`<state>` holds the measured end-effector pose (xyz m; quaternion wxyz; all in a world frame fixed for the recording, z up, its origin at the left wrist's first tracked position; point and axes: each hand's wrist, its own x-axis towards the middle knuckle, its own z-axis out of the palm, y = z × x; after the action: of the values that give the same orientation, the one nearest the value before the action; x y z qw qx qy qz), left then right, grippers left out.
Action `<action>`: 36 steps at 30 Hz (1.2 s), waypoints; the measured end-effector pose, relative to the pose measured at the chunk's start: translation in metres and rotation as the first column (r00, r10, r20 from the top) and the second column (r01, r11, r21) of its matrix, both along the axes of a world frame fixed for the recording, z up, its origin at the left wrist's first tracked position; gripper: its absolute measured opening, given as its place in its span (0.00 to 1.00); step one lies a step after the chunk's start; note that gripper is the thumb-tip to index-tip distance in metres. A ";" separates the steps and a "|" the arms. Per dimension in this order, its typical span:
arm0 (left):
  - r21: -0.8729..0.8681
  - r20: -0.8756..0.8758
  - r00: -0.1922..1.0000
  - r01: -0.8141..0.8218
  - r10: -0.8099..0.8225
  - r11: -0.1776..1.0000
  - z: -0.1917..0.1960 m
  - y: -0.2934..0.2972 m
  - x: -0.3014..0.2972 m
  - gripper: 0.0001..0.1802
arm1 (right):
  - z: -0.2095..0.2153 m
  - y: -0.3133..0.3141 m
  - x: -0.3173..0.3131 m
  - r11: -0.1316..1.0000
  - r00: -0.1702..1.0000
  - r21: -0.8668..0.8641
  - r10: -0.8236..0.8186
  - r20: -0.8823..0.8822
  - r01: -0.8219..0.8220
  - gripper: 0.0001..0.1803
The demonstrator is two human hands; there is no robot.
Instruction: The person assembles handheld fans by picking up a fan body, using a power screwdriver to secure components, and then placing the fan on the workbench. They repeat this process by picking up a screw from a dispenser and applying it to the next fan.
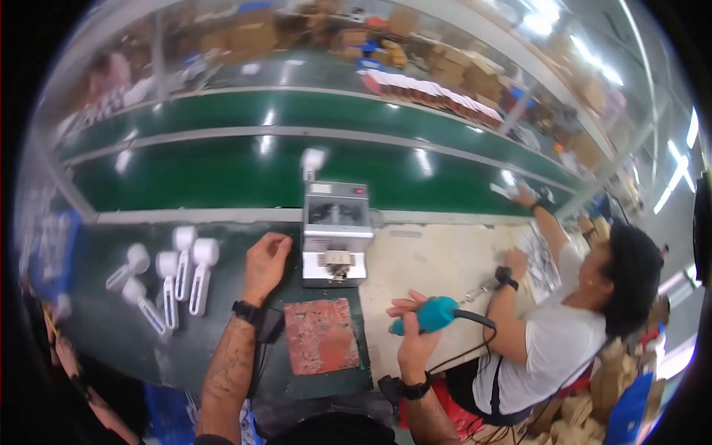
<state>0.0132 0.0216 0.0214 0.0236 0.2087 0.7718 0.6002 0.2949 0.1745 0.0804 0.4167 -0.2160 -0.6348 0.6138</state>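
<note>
My right hand (417, 343) is wrapped round a teal electric screwdriver (436, 314) with a black cord, held over the right part of the bench. Beside the left side of a small grey-and-white screw feeder (336, 233), my left hand (267, 261) has its fingers curled together. Anything between those fingertips is too small or hidden to make out. Left of that hand lie several white handled devices with round heads (200, 276). A worn reddish mat (321, 337) lies in front of the feeder, between my forearms.
Behind the bench runs a green conveyor (222, 174), with another white round-headed device (311, 161) beyond the feeder. At the right a co-worker in a white shirt (549, 348) reaches toward the conveyor. A blue bin (61, 256) stands at the left edge.
</note>
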 end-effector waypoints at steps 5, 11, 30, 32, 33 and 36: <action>-0.006 -0.098 0.987 -0.132 0.131 0.991 0.023 0.015 -0.034 0.14 | 0.006 0.002 -0.003 0.999 0.999 0.026 0.038 0.027 -0.039 0.28; -0.050 -0.384 0.899 -0.249 0.212 0.967 -0.008 0.072 -0.139 0.22 | 0.001 0.003 0.001 0.998 0.997 0.027 0.050 0.057 -0.051 0.36; 0.038 -0.062 0.992 -0.109 0.111 0.993 0.081 -0.040 -0.059 0.19 | -0.004 -0.015 0.013 0.999 0.998 0.023 0.040 0.048 -0.041 0.45; 0.063 -0.093 0.984 -0.145 0.150 0.987 0.083 -0.080 -0.023 0.16 | 0.002 -0.018 0.010 0.995 0.997 -0.056 0.082 -0.012 -0.083 0.38; 0.082 -0.212 0.964 -0.147 0.162 0.986 0.079 -0.093 -0.010 0.15 | 0.003 -0.015 0.010 0.991 0.995 -0.087 0.098 0.002 -0.098 0.31; -0.009 -0.360 0.928 -0.110 0.099 0.994 0.095 -0.123 0.045 0.14 | 0.004 -0.016 0.016 0.983 0.986 -0.102 0.146 -0.076 -0.153 0.28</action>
<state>0.0585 -0.1015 0.1161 -0.1465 0.2729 0.7819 0.5411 0.3107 0.1581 0.0841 0.3787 -0.1687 -0.6007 0.6836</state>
